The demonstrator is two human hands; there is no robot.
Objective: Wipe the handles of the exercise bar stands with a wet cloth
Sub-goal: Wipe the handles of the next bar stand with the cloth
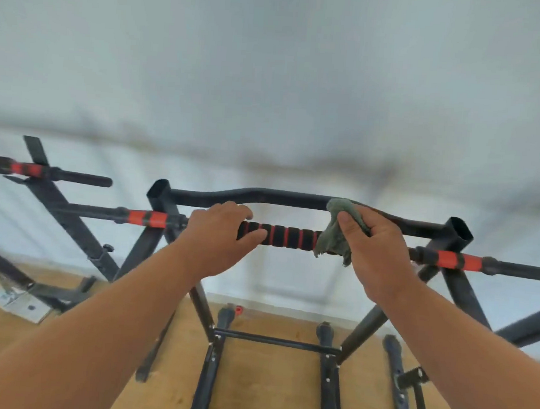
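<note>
Both arms reach forward — left hand (220, 232) curled in a grip, right hand (377, 247) pinching with its thumb

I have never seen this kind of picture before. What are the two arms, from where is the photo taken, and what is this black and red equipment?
There is one picture, taken by a camera worn on a person's head, so the two arms are that person's own, reaching forward. In front stands a black metal exercise bar stand on a wooden floor. Across it runs a bar with a padded handle, black foam with thin red rings. The left hand grips this handle at its left end. The right hand holds a grey-green cloth wrapped against the handle's right end, to wipe it. Further out, the bar has orange-red sections. A second, similar stand is on the left. The background is blurred.
</note>
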